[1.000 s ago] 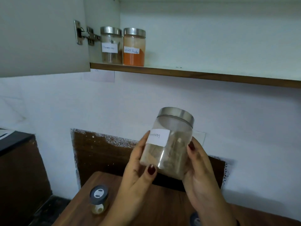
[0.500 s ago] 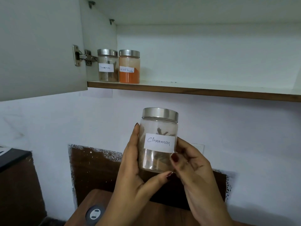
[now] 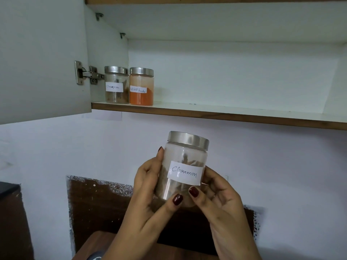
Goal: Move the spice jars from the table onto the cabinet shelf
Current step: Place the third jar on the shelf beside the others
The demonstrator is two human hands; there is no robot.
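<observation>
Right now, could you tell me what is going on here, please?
A person holds a cinnamon jar upright in both hands, the left hand round one side and the right hand round the other, thumbs across the front. It is in the air below the cabinet shelf, not yet on it. Two jars stand side by side at the shelf's left end: a second cinnamon jar and a red chilli powder jar.

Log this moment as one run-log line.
held cinnamon jar: upright, below cabinet shelf, not yet placed | left hand: grips it | right hand: grips it | shelved: second cinnamon jar, red chilli powder jar
</observation>
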